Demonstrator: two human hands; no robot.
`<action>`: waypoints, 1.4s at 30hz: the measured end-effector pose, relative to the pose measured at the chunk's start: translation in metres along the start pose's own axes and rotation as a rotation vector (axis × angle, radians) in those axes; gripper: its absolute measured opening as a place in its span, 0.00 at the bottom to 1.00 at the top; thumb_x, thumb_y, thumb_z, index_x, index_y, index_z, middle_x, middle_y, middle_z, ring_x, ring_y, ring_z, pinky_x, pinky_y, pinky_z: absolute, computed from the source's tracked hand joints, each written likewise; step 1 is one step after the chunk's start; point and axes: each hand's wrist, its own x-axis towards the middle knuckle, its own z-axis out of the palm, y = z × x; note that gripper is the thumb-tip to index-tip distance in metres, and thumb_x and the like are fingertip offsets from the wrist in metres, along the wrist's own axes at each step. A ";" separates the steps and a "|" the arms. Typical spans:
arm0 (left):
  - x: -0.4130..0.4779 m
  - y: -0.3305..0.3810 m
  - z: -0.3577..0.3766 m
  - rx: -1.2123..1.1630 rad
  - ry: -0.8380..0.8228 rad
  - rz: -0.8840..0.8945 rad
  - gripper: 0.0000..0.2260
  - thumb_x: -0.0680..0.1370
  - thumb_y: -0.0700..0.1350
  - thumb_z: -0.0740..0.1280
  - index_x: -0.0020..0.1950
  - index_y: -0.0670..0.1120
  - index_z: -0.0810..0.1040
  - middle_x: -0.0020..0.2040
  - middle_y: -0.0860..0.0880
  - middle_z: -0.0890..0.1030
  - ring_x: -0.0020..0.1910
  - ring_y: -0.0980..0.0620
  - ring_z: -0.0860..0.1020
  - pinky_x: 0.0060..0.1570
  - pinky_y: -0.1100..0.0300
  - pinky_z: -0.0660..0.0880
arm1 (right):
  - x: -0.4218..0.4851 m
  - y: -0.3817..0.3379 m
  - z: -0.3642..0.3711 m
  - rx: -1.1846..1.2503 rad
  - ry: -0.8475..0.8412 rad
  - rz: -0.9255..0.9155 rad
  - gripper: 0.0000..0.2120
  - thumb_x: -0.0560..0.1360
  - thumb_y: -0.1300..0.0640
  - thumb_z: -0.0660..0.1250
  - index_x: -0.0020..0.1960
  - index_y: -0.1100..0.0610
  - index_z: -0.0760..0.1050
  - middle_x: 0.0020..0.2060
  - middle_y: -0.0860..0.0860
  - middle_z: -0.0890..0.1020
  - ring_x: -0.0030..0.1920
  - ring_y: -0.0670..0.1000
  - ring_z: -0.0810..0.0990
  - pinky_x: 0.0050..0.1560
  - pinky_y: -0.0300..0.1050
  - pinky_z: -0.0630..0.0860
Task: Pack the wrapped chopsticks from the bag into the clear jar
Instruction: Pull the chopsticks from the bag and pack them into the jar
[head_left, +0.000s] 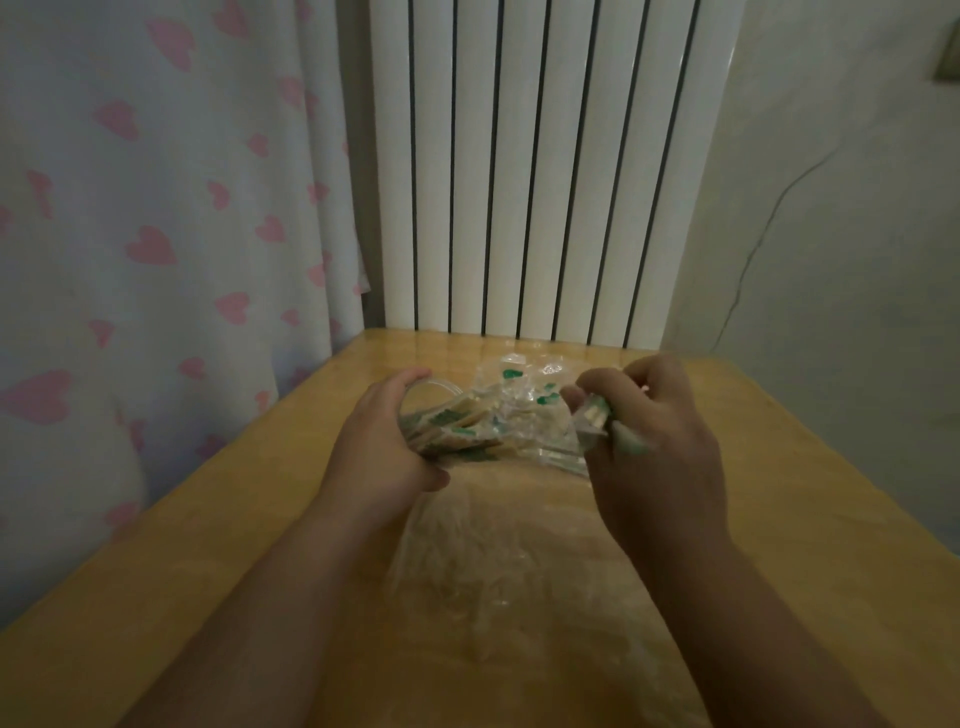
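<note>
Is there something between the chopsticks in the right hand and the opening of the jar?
Partly. The clear jar lies tilted in the left hand, already crowded with wrapped chopsticks. The right hand grips more chopsticks, with crumpled clear plastic between them.

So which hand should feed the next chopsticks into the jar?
Right. The right hand already grips a bundle of chopsticks, while the left hand is wrapped around the tilted jar, steadying it.
</note>
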 end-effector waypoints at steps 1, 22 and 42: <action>0.000 0.001 0.000 0.008 -0.004 0.002 0.44 0.59 0.37 0.81 0.70 0.58 0.67 0.69 0.55 0.70 0.66 0.53 0.68 0.58 0.61 0.67 | 0.000 0.001 0.003 0.080 0.011 0.008 0.12 0.76 0.48 0.66 0.51 0.56 0.81 0.45 0.47 0.71 0.36 0.47 0.70 0.29 0.34 0.64; -0.002 0.003 0.003 -0.031 -0.058 0.006 0.43 0.56 0.36 0.80 0.65 0.59 0.68 0.59 0.58 0.75 0.55 0.56 0.73 0.45 0.64 0.70 | 0.010 -0.006 0.000 0.873 0.059 0.349 0.14 0.77 0.47 0.65 0.44 0.55 0.82 0.34 0.48 0.81 0.33 0.46 0.77 0.34 0.42 0.74; -0.005 0.007 0.007 0.063 -0.112 0.074 0.42 0.57 0.39 0.79 0.66 0.61 0.67 0.57 0.61 0.74 0.57 0.54 0.73 0.53 0.52 0.76 | 0.000 -0.010 0.005 1.044 -0.467 0.500 0.16 0.76 0.47 0.60 0.53 0.53 0.83 0.45 0.46 0.85 0.45 0.46 0.84 0.40 0.40 0.80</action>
